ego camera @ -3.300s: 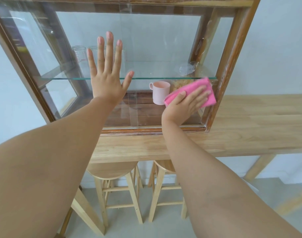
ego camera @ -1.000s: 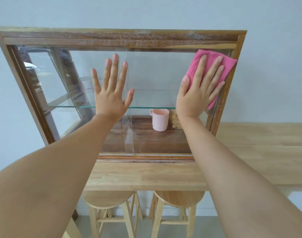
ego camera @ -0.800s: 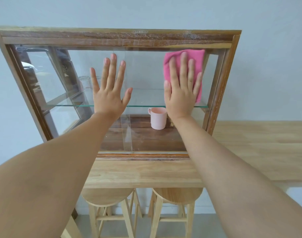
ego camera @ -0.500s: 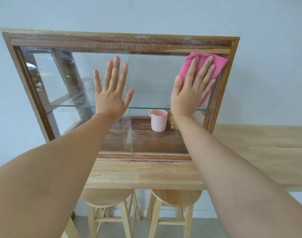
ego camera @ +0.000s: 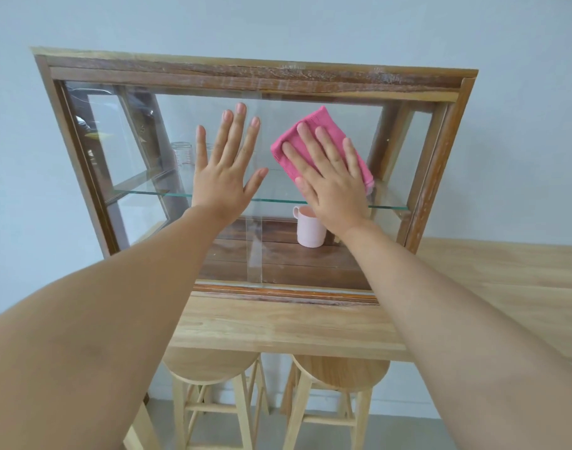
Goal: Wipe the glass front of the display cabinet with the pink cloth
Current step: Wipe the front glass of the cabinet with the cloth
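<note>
A wooden display cabinet [ego camera: 255,76] with a glass front [ego camera: 372,248] stands on a light wooden counter. My right hand [ego camera: 330,183] lies flat on the folded pink cloth [ego camera: 310,125] and presses it against the right glass pane, just above the shelf line, fingers pointing up and left. My left hand [ego camera: 226,167] rests flat on the left pane with fingers spread and holds nothing. The palm of my right hand hides the lower part of the cloth.
Inside, a glass shelf [ego camera: 141,191] carries clear glasses [ego camera: 180,154] at the left, and a pale pink mug [ego camera: 309,230] stands on the cabinet floor. The counter [ego camera: 489,280] stretches to the right. Two wooden stools [ego camera: 210,368] stand below its front edge.
My right hand has swept the pink cloth from the top right corner of the glass down and left toward the middle. My left hand has stayed on the left pane.
</note>
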